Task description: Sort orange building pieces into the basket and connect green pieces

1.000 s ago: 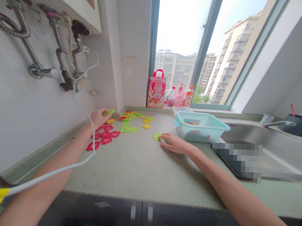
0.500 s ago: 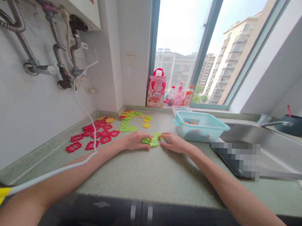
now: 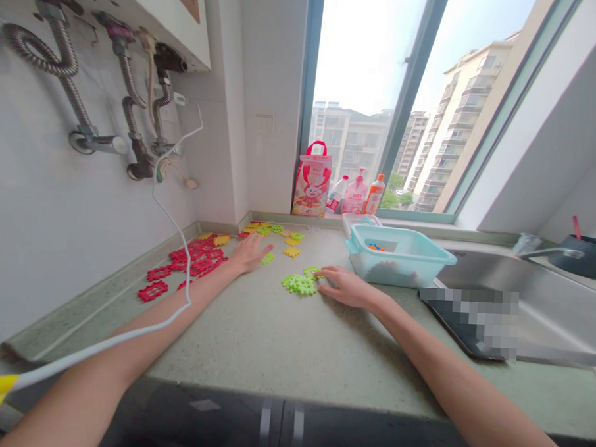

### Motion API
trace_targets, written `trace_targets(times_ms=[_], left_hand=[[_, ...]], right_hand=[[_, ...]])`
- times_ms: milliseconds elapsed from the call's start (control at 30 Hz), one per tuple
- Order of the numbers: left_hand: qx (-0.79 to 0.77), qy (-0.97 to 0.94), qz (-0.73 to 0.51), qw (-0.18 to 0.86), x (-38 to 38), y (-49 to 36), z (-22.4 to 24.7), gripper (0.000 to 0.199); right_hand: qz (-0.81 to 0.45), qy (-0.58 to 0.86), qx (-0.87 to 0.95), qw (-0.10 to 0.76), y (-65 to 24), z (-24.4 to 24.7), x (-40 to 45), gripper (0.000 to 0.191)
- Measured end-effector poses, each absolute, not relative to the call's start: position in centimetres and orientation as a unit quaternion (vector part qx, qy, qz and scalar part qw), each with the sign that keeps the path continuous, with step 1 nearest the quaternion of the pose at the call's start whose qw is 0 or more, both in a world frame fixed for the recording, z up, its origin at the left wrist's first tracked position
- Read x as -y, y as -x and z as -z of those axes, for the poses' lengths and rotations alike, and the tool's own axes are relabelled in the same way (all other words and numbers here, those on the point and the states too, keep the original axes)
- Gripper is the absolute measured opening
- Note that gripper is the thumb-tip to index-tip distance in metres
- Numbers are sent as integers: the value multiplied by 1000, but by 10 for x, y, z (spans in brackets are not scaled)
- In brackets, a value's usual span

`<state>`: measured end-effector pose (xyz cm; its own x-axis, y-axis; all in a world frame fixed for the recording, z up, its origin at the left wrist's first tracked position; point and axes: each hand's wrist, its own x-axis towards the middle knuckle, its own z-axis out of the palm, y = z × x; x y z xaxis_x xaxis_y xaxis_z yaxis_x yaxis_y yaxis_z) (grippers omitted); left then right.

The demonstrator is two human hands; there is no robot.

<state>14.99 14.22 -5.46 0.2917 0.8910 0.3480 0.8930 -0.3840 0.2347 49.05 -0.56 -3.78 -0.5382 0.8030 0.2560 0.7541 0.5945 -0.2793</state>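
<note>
Bright green notched plastic building pieces (image 3: 299, 285) lie in a small group on the countertop. My right hand (image 3: 347, 286) rests beside their right side, thumb and fingers apart, fingertips at the edge of one green piece (image 3: 312, 271). Farther left and back, my left hand (image 3: 250, 253) is spread low over the counter, covering other green pieces; one green piece (image 3: 267, 258) shows by its thumb. Whether its palm touches them is hidden. Red notched pieces (image 3: 198, 252) spread out to the left of that hand, some behind my forearm.
A light blue plastic tub (image 3: 403, 236) holding some pieces stands right of centre, before a sink (image 3: 532, 286). Yellow pieces (image 3: 291, 251) lie toward the back. A white cable (image 3: 172, 223) hangs across my left arm. Bottles (image 3: 356, 194) and a bag (image 3: 312, 184) stand by the window.
My left hand has left the green group and moved left and back to the other green pieces, its fingers spread. My right hand stays beside the group. The view has shifted slightly.
</note>
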Motion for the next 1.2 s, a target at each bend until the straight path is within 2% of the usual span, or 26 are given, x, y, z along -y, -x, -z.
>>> trace_targets(times_ms=[100,233,333,567,867,1200], left_hand=[[593,782,194,-3,-149,-154,53,93],[632,740,220,59,-150,-160,50,91],[651,728,208,52,-150,-160,49,93],[640,744,192,14,-159,-157,53,98],[637,737,217,60,-173,-155,50,90],[651,739,170,-6,-194,-152,56,96]], right_hand=[[-65,447,875,175,-489,36,7,43],[-64,446,877,165,-488,32,10,43],[-66,452,874,165,-487,31,11,43],[-61,452,873,174,-487,34,10,41],[-56,439,880,174,-488,36,6,41],[-69,454,872,173,-489,41,2,44]])
